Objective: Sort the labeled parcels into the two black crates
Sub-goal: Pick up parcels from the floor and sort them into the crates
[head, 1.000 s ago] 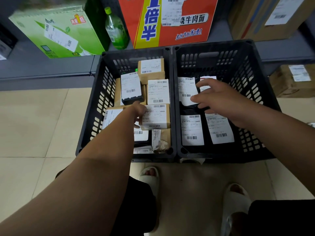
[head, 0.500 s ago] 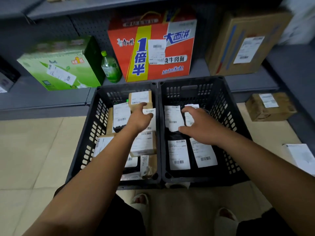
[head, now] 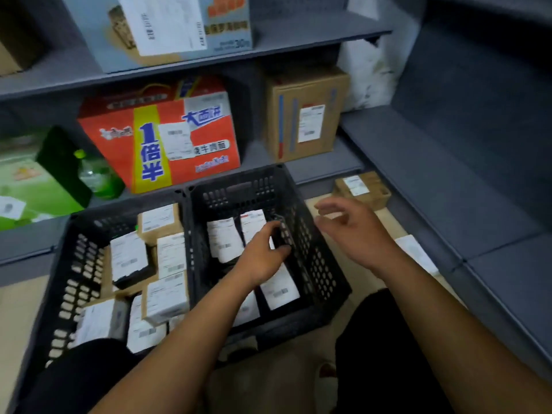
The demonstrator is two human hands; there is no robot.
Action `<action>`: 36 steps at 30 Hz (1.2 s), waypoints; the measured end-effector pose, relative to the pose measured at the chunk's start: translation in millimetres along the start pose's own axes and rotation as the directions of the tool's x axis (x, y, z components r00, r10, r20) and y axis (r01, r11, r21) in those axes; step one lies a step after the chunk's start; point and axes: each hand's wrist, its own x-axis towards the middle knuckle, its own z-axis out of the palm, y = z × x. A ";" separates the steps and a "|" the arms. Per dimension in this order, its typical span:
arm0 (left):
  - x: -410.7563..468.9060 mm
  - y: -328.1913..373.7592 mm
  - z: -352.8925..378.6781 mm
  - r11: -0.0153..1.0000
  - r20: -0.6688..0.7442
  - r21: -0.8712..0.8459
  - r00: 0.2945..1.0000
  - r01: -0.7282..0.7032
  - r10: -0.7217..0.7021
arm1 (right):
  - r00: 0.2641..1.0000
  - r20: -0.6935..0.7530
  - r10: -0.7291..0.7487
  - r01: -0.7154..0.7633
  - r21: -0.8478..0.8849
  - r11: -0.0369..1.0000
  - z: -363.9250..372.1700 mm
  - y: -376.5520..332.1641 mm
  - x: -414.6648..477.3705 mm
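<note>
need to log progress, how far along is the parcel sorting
Done: the left crate holds labelled brown boxes, the right crate labelled black bags. In hand: nothing clearly; the left hand sits curled in the right crate, the right hand hovers open beside it. Left: a brown box and a white parcel lie on the floor outside the crates.

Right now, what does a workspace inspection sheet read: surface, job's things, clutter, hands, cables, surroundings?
Surface: beige tiled floor; both crates stand on it.
Job's things: left black crate holds labeled cardboard boxes; right black crate holds labeled black bags; small brown parcel and white-labeled parcel lie on the floor to its right.
Clutter: nothing seen.
Hands: left hand inside the right crate, fingers curled, grip unclear; right hand open, past that crate's right wall, empty.
Cables: nothing seen.
Surroundings: grey shelves with red noodle carton, brown carton, green bottle.
</note>
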 end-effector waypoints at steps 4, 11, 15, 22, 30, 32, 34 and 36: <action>15.2 33.2 56.2 0.987 0.125 0.073 0.984 -0.140 0.130 | 0.964 -0.266 0.002 0.011 0.047 0.999 -72.1 64.7 -39.9; 44.2 38.1 153.8 0.873 0.345 0.330 0.907 -0.358 0.242 | 0.780 -0.372 0.503 -0.495 0.126 0.860 -105.2 238.4 -83.0; 79.5 17.7 198.3 0.751 0.488 0.445 0.835 -0.488 0.254 | 0.765 -0.357 0.536 -0.590 -0.056 0.805 -80.5 314.4 -77.7; 120.3 -16.5 245.7 0.493 0.589 0.647 0.792 -0.582 0.162 | 0.665 -0.294 0.686 -0.746 -0.209 0.633 -74.0 430.4 -5.9; 114.0 -21.8 245.2 0.630 0.445 0.551 0.831 -0.547 0.332 | 0.635 -0.423 0.646 -0.771 -0.296 0.564 -107.9 499.9 100.0; 114.5 -21.6 246.8 0.631 0.478 0.549 0.825 -0.549 0.301 | 0.646 -0.406 0.646 -0.763 -0.348 0.544 -109.9 514.6 116.4; 115.1 -20.7 246.9 0.641 0.485 0.552 0.830 -0.534 0.275 | 0.643 -0.382 0.664 -0.764 -0.382 0.521 -110.7 524.6 129.4; 115.9 -21.7 248.5 0.629 0.483 0.561 0.830 -0.538 0.280 | 0.631 -0.345 0.695 -0.767 -0.412 0.492 -116.3 534.9 138.2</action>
